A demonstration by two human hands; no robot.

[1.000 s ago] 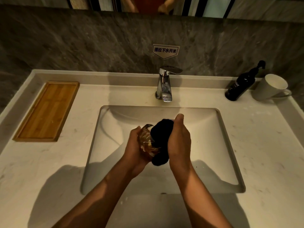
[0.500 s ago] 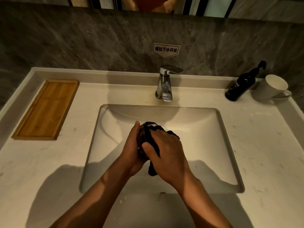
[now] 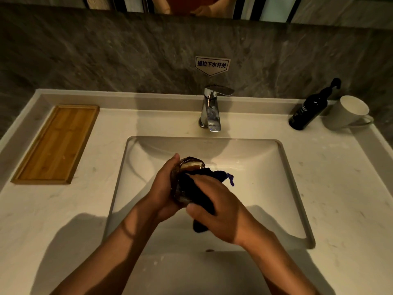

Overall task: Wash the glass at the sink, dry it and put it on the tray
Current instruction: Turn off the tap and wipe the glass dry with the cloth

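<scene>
Over the white sink basin [image 3: 276, 171] my left hand [image 3: 161, 188] grips a clear glass [image 3: 190, 165], tilted with its rim showing at the top. My right hand [image 3: 219, 207] presses a dark blue cloth [image 3: 221, 176] against the glass's side and covers most of it; a cloth end hangs below my palm. The wooden tray [image 3: 56, 143] lies on the counter to the left, with nothing on it. The chrome tap [image 3: 210, 111] stands behind the basin with no water running.
A black pump bottle [image 3: 308, 109] and a white mug [image 3: 348, 111] stand at the back right of the pale counter [image 3: 340, 199]. A grey stone wall with a small sign [image 3: 212, 64] rises behind.
My right hand has turned from upright beside the glass to lying palm-down across it, wiping the cloth around its side. The glass's rim has tipped up into view.
</scene>
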